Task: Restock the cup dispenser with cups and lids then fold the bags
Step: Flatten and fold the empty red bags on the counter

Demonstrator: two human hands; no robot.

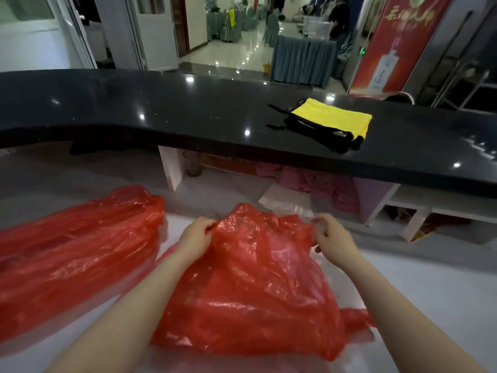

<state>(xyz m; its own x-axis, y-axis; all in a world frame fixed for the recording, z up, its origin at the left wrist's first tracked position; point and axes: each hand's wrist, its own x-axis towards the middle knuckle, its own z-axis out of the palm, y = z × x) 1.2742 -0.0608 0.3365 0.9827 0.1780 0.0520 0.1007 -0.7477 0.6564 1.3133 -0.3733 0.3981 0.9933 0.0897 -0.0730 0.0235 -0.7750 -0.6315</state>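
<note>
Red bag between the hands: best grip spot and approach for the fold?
Pinch the red bag at its two far top corners, from the near side, one per side. It lies roughly flat on the white surface, and the left hand and right hand already hold there.

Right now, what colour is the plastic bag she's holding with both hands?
Translucent red. The bag, gripped by the left hand and right hand, shows best in the head view.

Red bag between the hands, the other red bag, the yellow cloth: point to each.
Red bag between the hands [255, 286], head view, crinkled middle.
Other red bag [72, 251], head view, middle.
Yellow cloth [333, 117], head view, flat top.
</note>
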